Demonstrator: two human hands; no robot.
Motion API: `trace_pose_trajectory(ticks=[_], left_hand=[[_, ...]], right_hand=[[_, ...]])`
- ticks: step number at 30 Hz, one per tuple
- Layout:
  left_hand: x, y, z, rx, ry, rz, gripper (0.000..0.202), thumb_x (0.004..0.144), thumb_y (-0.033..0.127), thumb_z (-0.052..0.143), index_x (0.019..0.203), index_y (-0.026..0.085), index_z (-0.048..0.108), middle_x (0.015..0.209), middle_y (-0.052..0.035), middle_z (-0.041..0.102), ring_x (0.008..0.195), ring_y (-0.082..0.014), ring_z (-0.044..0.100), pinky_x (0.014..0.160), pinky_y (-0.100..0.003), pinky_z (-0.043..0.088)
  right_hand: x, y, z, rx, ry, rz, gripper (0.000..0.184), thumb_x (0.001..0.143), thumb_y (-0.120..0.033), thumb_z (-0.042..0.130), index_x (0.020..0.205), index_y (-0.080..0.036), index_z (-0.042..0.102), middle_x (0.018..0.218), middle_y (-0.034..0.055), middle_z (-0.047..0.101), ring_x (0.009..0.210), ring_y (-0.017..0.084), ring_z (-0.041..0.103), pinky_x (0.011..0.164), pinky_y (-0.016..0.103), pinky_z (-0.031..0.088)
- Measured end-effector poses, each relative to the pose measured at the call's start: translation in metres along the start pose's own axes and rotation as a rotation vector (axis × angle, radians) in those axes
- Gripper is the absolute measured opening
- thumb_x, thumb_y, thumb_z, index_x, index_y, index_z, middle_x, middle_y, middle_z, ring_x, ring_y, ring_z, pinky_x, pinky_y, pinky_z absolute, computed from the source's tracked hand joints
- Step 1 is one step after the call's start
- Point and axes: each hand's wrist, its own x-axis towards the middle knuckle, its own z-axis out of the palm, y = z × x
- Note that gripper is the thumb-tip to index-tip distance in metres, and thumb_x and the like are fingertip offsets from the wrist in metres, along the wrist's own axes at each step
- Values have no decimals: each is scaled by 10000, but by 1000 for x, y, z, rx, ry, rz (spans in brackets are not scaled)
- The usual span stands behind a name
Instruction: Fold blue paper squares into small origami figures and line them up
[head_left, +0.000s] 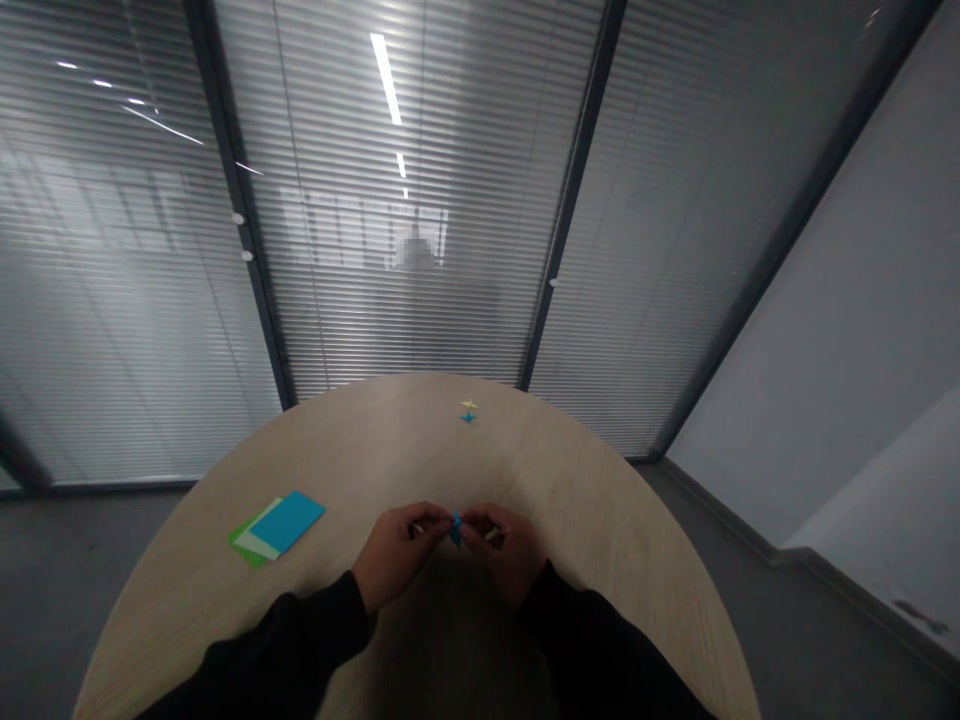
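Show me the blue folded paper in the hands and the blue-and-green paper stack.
Blue folded paper piece point(455, 530), head view, on its exposed middle.
Stack of blue, pale and green paper sheets point(287, 522), head view, on the top blue sheet.

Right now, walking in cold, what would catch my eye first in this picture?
Probably the left hand and right hand, pinching a small folded piece of blue paper over the pale wood table. To their left lie stacked blue, white and green paper sheets. Farther out sit a tiny yellow paper shape and a tiny blue paper shape.
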Motion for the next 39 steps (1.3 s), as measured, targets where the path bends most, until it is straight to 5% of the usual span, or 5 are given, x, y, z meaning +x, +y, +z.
trace_pose_trajectory(ticks=[14,24,39], left_hand=[[-2,3,5,-25,24,35,255,883,341,546,971,201,741,899,-62,771,818,-221,684,746,-316,493],[3,-2,0,-229,-55,-46,265,859,330,569,995,158,718,899,-83,775,818,-215,703,725,-308,513],[4,-2,-1,-223,-162,-59,250,836,345,593,964,151,685,819,-65,762,748,-191,696,673,-289,501]], right_hand=[[0,0,2,45,11,2,173,828,-328,643,885,-194,737,792,46,742,662,160,668,585,247,504],[-2,-6,3,8,9,-72,195,835,-317,625,941,-194,733,852,61,746,677,163,678,582,253,530],[-3,-5,5,-101,88,-102,152,807,-311,641,800,-176,710,713,36,684,609,142,623,555,236,466]])
